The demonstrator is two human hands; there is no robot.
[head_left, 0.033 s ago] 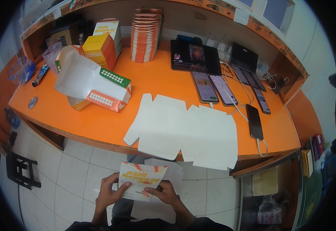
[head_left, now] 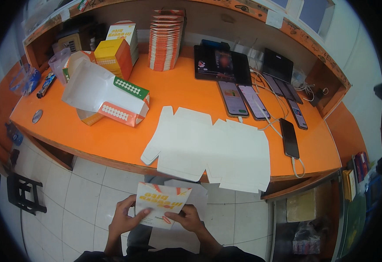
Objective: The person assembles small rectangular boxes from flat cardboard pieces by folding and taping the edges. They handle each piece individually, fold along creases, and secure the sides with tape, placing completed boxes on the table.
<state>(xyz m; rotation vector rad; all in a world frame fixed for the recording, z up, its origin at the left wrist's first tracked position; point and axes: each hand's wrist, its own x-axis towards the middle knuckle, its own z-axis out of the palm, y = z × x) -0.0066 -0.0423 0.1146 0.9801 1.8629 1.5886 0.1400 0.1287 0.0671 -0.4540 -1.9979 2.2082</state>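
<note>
Low in the head view, over my lap, I hold a flat cardboard carton blank (head_left: 161, 204), white with orange and yellow print. My left hand (head_left: 123, 219) grips its left lower edge, thumb on the printed face. My right hand (head_left: 187, 218) grips its right lower edge. More white card (head_left: 173, 239) lies under it on my lap. Just beyond, two unfolded white carton blanks (head_left: 186, 142) (head_left: 240, 156) lie face down on the orange counter (head_left: 112, 139), overhanging its front edge.
A partly folded open carton (head_left: 105, 94) and yellow-orange boxes (head_left: 112, 54) sit at the counter's left. A tall stack of orange cartons (head_left: 165, 39) stands at the back. A tablet (head_left: 221, 63) and several cabled phones (head_left: 289, 137) lie to the right. A black stool (head_left: 22, 192) is on the tiled floor.
</note>
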